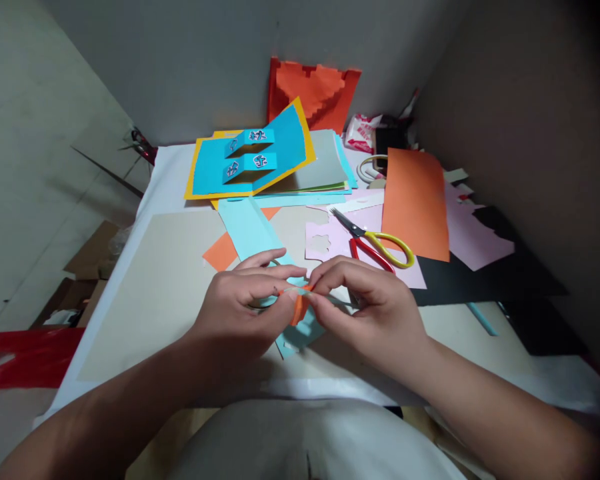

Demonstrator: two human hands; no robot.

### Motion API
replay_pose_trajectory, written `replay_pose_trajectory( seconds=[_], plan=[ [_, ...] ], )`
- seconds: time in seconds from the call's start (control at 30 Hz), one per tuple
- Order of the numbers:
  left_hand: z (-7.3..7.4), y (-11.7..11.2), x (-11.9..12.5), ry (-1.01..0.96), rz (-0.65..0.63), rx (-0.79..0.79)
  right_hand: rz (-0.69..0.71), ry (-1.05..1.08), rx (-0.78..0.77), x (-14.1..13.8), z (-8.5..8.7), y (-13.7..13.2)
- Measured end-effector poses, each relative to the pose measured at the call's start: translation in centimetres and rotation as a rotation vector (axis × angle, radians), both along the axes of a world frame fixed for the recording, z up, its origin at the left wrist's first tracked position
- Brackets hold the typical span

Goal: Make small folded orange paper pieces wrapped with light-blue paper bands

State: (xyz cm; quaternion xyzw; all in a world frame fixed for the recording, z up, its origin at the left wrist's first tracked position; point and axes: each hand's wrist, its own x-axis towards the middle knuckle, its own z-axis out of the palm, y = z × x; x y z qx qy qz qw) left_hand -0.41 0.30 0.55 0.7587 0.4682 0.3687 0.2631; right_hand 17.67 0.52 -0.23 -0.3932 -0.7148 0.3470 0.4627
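Observation:
Between my two hands is a small piece of orange paper (300,311), with a thin pale strip showing along its top at the fingertips. My left hand (245,300) pinches its left side between thumb and forefinger, the other fingers stretched out. From the right, my right hand (367,297) pinches its other end with thumb and fingertips. Under the hands lies a light blue paper strip (253,230), partly covered by them. Scissors (375,243) with one yellow and one red handle rest just beyond my right hand, on pink cut paper (320,233).
A blue and yellow pop-up card (207,163) stands on stacked paper at the back. Behind it, a red paper piece (313,93) leans on the wall. Orange paper (415,203) and black paper (480,273) lie at right. A cardboard box (93,250) is on the floor at left.

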Motion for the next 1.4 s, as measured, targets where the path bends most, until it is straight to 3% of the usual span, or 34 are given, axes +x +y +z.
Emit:
replay_pose_trajectory(
  seconds=[0.23, 0.4, 0.6, 0.73, 1.07, 1.4],
  plan=[
    [0.1, 0.0, 0.1, -0.026, 0.026, 0.038, -0.051, 0.058, -0.124, 0.1, 0.1, 0.0],
    [0.1, 0.0, 0.2, 0.001, 0.061, 0.144, -0.061, -0.018, 0.001, 0.4, 0.3, -0.1],
    [-0.2, 0.0, 0.4, 0.057, 0.124, 0.283, 0.089, 0.086, -0.114, 0.6, 0.8, -0.4],
    [-0.4, -0.2, 0.3, 0.083, 0.153, 0.305, 0.1, 0.144, -0.224, 0.3, 0.5, -0.4],
    [-0.6, -0.2, 0.6, 0.074, 0.133, 0.374, 0.016, 0.215, -0.309, -0.5, 0.1, -0.3],
    [-0.6, -0.6, 0.8, 0.038, 0.161, 0.307, 0.014, 0.264, -0.285, -0.6, 0.0, -0.5]
  ],
)
